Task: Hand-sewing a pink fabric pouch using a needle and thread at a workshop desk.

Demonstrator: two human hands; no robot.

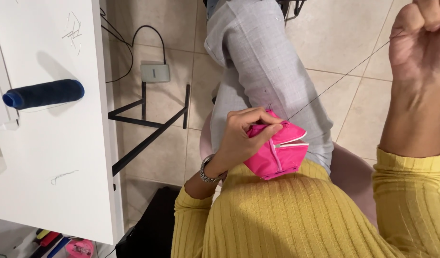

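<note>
Dark blue thread spool (44, 93) lying on white table (62, 200); grey foot pedal (155, 73) on tiled floor (334, 43).

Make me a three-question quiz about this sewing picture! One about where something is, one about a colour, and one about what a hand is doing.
1. Where is the blue thread spool?
A. on the white table
B. on the floor
C. on the lap

2. What colour is the small fabric piece?
A. green
B. pink
C. white

3. How is the thread between the hands?
A. slack in a loop
B. cut in two
C. pulled tight

Answers: 1 A, the spool lies on its side on the tabletop. 2 B, the piece in the left hand is bright pink. 3 C, the right hand is raised and the thread runs in a straight line.
</note>
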